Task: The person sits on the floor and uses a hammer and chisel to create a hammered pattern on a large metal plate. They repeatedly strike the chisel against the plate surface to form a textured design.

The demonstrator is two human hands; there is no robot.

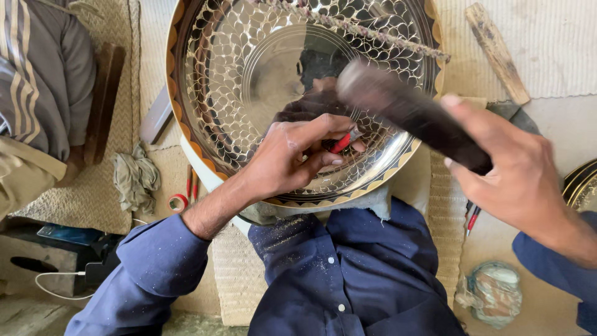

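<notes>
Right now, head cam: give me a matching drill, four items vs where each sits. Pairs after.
Items:
1. red-handled chisel
2. hammer
3. roll of tape
4. wooden stick

Places:
A. on the mat, upper right, beyond the engraved tray
B. on the floor left of the tray, near a crumpled rag
C. pinched in the left hand, tip on the tray
D. gripped in the right hand, raised above the tray, blurred

Pairs: 1-C, 2-D, 3-B, 4-A
</notes>
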